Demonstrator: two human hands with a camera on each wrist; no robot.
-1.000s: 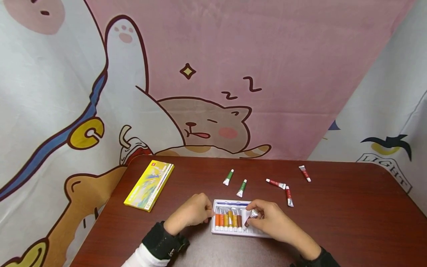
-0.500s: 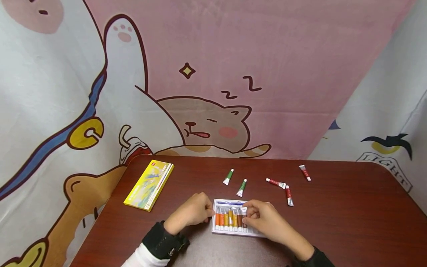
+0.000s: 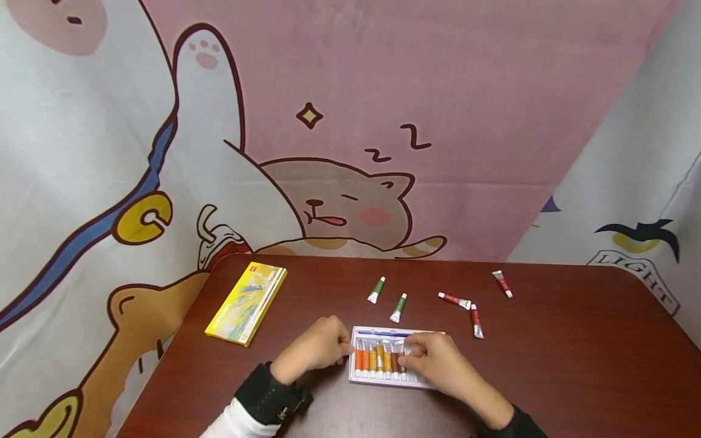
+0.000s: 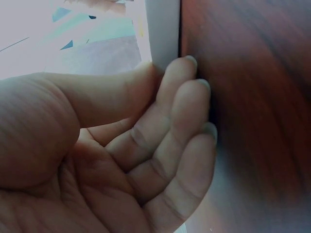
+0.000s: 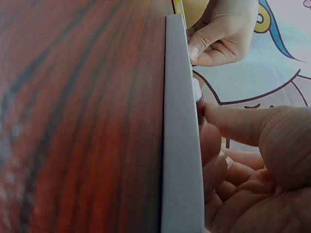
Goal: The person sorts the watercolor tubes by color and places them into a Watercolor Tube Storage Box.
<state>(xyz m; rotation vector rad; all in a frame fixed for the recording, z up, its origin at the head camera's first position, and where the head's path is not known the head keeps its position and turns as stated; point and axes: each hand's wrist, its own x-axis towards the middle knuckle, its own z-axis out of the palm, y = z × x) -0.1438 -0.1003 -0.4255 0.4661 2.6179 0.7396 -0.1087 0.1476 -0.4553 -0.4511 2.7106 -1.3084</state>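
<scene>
Your right hand (image 3: 440,363) pinches a brown tube (image 3: 403,369), your left hand (image 3: 320,344) the tray (image 3: 378,382). Seat the tube straight

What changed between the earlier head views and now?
The right hand shifted slightly left, bringing the dark brown tube, first tilted over the tray, into line at the right end of the row of tubes; the fingers are still on it. The left hand stayed at the tray's left edge; yellow box, green tubes and red tubes stayed put.
</scene>
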